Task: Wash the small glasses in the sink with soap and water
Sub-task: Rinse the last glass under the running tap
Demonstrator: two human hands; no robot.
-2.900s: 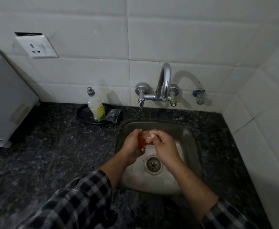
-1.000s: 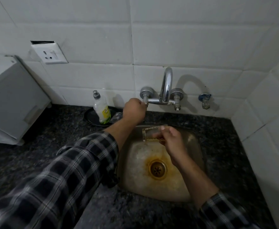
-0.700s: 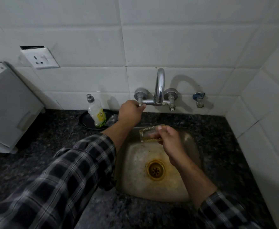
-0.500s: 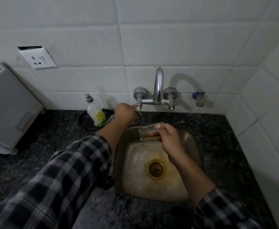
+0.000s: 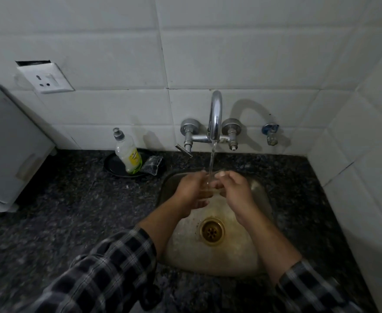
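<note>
Clear small glass (image 5: 208, 185) catches tap water (image 5: 212, 158) in the grip of left hand (image 5: 191, 192) and right hand (image 5: 236, 192); soap bottle (image 5: 129, 154) label illegible.

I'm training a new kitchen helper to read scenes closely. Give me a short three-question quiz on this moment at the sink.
1. True or false: water runs from the tap spout onto the small glass held over the sink.
2. Where does the dish soap bottle stand? A) on the black plate left of the sink; B) inside the sink; C) on top of the wall socket.
3. Fill in: the glass is held by ____ hand(s).

Key: 1 true. 2 A. 3 both: the left hand and the right hand each grip it.
</note>
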